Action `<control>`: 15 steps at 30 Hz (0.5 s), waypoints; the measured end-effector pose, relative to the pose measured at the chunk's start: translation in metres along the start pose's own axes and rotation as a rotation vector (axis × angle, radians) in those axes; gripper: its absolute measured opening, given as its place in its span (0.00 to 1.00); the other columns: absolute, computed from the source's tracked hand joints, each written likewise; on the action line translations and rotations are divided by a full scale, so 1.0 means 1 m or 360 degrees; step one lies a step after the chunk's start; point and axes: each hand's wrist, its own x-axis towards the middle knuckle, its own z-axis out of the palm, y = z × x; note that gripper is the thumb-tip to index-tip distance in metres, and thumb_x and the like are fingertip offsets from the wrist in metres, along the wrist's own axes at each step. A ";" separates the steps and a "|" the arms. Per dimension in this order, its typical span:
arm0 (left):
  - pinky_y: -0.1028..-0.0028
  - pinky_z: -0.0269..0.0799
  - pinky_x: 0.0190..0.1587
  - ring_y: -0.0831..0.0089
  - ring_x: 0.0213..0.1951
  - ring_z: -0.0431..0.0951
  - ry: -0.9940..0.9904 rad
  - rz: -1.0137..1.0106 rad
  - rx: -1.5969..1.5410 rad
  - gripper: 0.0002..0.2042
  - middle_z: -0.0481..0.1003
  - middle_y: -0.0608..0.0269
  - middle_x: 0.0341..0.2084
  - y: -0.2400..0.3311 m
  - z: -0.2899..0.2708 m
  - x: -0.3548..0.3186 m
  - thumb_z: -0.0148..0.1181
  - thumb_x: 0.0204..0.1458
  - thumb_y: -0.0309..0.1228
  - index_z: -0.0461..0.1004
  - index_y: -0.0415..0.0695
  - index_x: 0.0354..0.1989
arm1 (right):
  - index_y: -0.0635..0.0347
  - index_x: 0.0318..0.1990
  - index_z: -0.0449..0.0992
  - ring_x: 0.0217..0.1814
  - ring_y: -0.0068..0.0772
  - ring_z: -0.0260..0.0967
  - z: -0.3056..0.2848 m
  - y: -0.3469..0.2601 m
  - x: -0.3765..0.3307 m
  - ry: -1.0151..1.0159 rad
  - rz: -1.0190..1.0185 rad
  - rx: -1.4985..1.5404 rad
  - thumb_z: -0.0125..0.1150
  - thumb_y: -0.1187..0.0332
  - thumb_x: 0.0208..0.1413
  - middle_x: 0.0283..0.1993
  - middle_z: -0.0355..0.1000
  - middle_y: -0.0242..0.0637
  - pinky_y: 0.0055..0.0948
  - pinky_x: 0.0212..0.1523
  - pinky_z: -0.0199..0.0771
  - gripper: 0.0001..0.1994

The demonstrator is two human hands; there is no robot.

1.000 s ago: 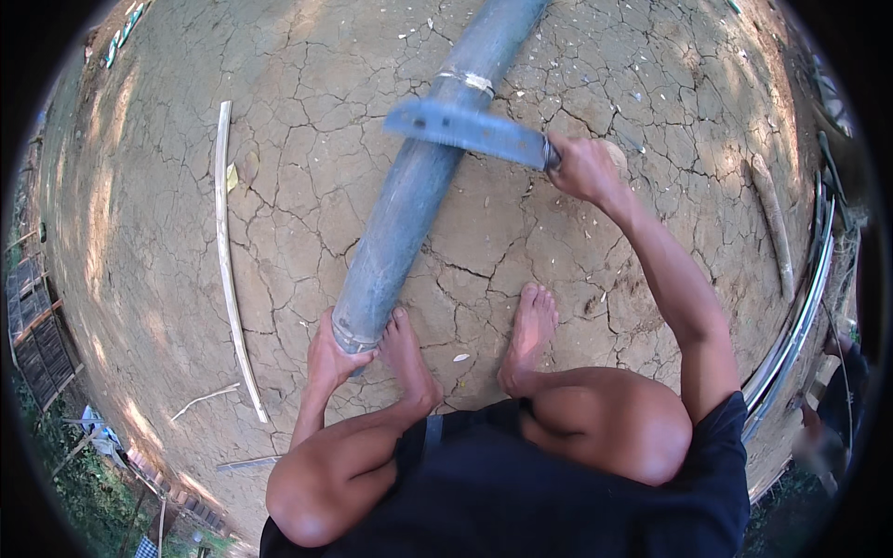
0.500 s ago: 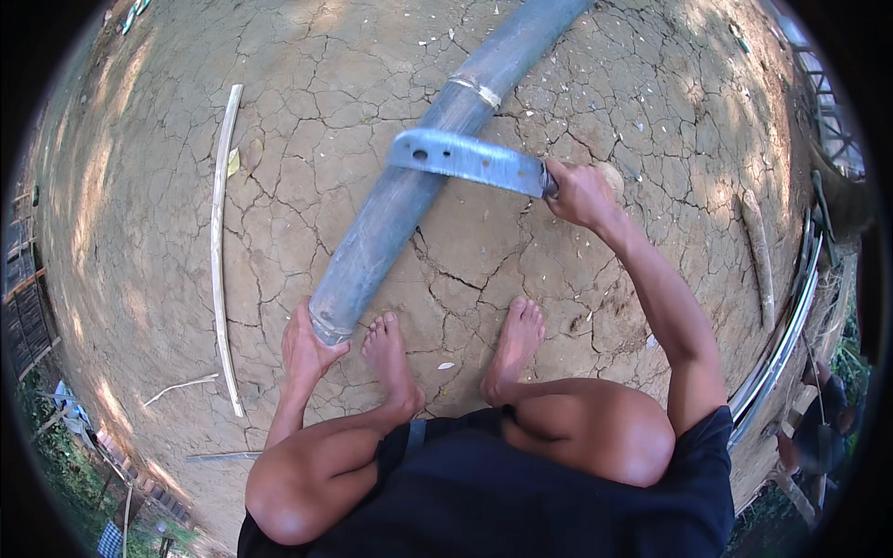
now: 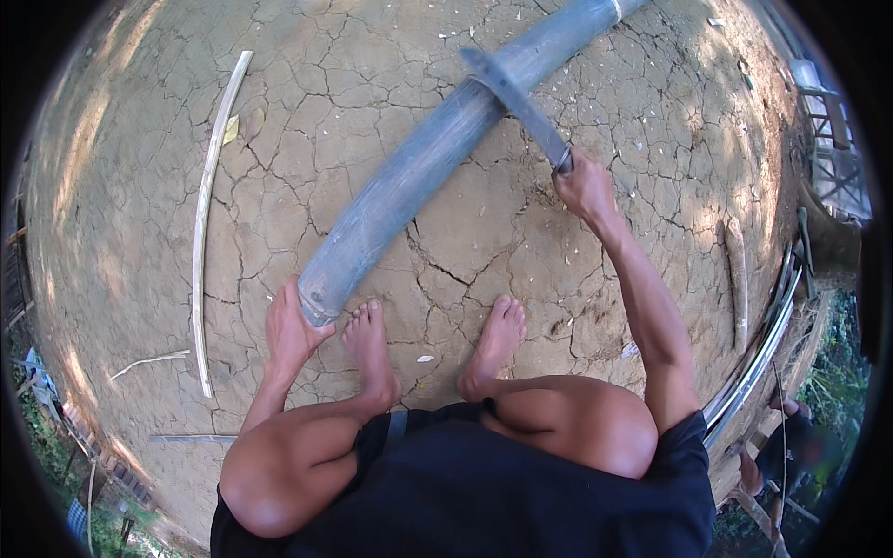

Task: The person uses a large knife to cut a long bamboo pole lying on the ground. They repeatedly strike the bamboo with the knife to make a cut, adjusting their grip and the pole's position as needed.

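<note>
On cracked ground: a person squats barefoot on dry, cracked earth (image 3: 521, 232), knees bent, seen from above.
Bamboo pole: a thick grey-green bamboo pole (image 3: 409, 181) lies on the ground, running from its cut end at 7 o'clock, just ahead of the feet, up toward 1 o'clock.
Left hand: the left hand (image 3: 290, 330) cups the pole's near cut end, its grip clenched on the rim.
Right hand: the right hand (image 3: 584, 191), out at 2 o'clock, has its grip clenched on the handle of a long blade (image 3: 516, 98).
Blade: it slants up toward 11 o'clock and crosses over the pole; whether the edge touches it I cannot tell.
Left foot: its toes are just beside the pole's cut end.
Around: a thin pale bamboo strip (image 3: 212, 214) lies well apart at 9 o'clock; pale chips dot the earth.
</note>
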 end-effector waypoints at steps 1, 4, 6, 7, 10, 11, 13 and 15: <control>0.55 0.70 0.51 0.44 0.48 0.74 0.0045 0.0008 0.0006 0.46 0.73 0.41 0.45 -0.002 0.001 0.001 0.77 0.28 0.33 0.62 0.35 0.62 | 0.59 0.38 0.76 0.33 0.61 0.77 -0.007 -0.008 -0.014 -0.0136 -0.0280 -0.0149 0.59 0.66 0.52 0.28 0.77 0.57 0.53 0.38 0.77 0.09; 0.56 0.70 0.52 0.44 0.50 0.74 0.0136 0.0037 0.0038 0.46 0.73 0.41 0.46 -0.006 0.010 0.003 0.77 0.28 0.32 0.62 0.36 0.61 | 0.59 0.38 0.76 0.32 0.62 0.77 -0.007 -0.005 -0.006 -0.0031 -0.0210 -0.0161 0.60 0.66 0.52 0.28 0.76 0.57 0.54 0.38 0.77 0.09; 0.56 0.69 0.52 0.45 0.49 0.73 0.0207 0.0052 0.0098 0.46 0.73 0.42 0.45 -0.006 0.013 0.006 0.78 0.28 0.31 0.62 0.36 0.61 | 0.59 0.36 0.75 0.32 0.61 0.77 -0.006 -0.013 -0.003 -0.0037 0.0067 -0.0089 0.60 0.66 0.51 0.27 0.76 0.56 0.53 0.38 0.77 0.08; 0.56 0.69 0.52 0.45 0.49 0.73 0.0220 0.0045 0.0130 0.46 0.73 0.43 0.45 -0.005 0.014 0.003 0.78 0.27 0.31 0.62 0.36 0.61 | 0.59 0.36 0.74 0.33 0.61 0.77 -0.007 -0.022 -0.005 -0.0083 0.0114 -0.0100 0.60 0.66 0.51 0.27 0.76 0.56 0.53 0.37 0.77 0.08; 0.55 0.68 0.50 0.45 0.48 0.72 0.0275 0.0033 0.0203 0.46 0.72 0.45 0.44 -0.006 0.017 -0.002 0.78 0.27 0.30 0.61 0.37 0.62 | 0.61 0.36 0.74 0.33 0.61 0.77 -0.009 -0.018 -0.018 -0.0124 -0.0249 -0.0167 0.59 0.65 0.52 0.27 0.76 0.57 0.53 0.39 0.77 0.09; 0.55 0.68 0.50 0.45 0.48 0.72 0.0291 0.0042 0.0207 0.46 0.72 0.45 0.44 -0.009 0.017 0.006 0.78 0.28 0.30 0.61 0.37 0.62 | 0.61 0.36 0.75 0.33 0.61 0.77 -0.010 -0.015 -0.009 -0.0125 -0.0261 -0.0207 0.58 0.65 0.52 0.27 0.76 0.58 0.53 0.39 0.77 0.09; 0.55 0.68 0.50 0.45 0.48 0.72 0.0276 0.0050 0.0196 0.46 0.71 0.46 0.44 -0.009 0.020 0.007 0.78 0.28 0.30 0.60 0.37 0.62 | 0.62 0.37 0.75 0.33 0.61 0.78 -0.010 -0.010 0.002 -0.0032 -0.0026 -0.0070 0.58 0.65 0.51 0.29 0.77 0.57 0.53 0.40 0.77 0.10; 0.54 0.67 0.50 0.45 0.48 0.71 0.0268 0.0060 0.0183 0.47 0.71 0.45 0.45 -0.011 0.018 0.011 0.78 0.29 0.30 0.60 0.37 0.63 | 0.61 0.37 0.74 0.34 0.60 0.78 -0.003 -0.016 0.002 -0.0052 0.0140 -0.0024 0.59 0.65 0.51 0.29 0.77 0.56 0.53 0.40 0.77 0.09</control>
